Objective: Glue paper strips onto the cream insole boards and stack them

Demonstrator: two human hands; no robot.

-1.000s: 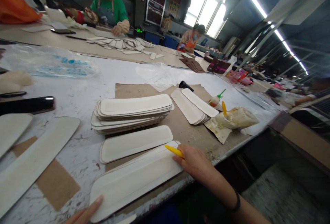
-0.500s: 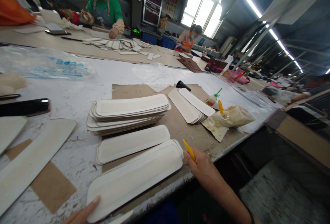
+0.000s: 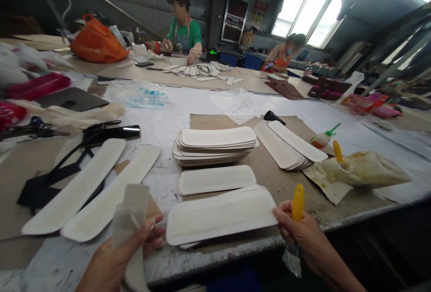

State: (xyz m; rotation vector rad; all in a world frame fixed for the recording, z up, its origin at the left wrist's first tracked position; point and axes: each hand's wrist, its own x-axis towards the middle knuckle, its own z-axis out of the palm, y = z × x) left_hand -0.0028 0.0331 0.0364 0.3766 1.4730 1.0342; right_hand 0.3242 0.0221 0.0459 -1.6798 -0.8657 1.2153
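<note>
My right hand [image 3: 303,229] holds a yellow-handled brush [image 3: 297,202], its pale, wet-looking end pointing down. Its thumb and fingers also pinch the right end of a long white panel with rounded corners [image 3: 220,215], the top one of a small stack at the table's front edge. My left hand [image 3: 134,242], left of that panel, has its fingers curled around a pale, blurred strip [image 3: 133,207]; a curved pale piece hangs below the hand. Behind the panel are a narrower white panel [image 3: 217,180] and a taller stack of panels [image 3: 215,146].
Several fanned panels [image 3: 283,148] lie at right, near a stained glue bag [image 3: 373,168] with a yellow handle and a green-tipped bottle [image 3: 323,138]. Two long panels [image 3: 77,184] lie at left. Two people work across the table, one in a green top [image 3: 194,36].
My view has swung left. The left hand has come off the panel's left end and now holds a pale strip. My right hand has turned the brush so its wet end points down.
</note>
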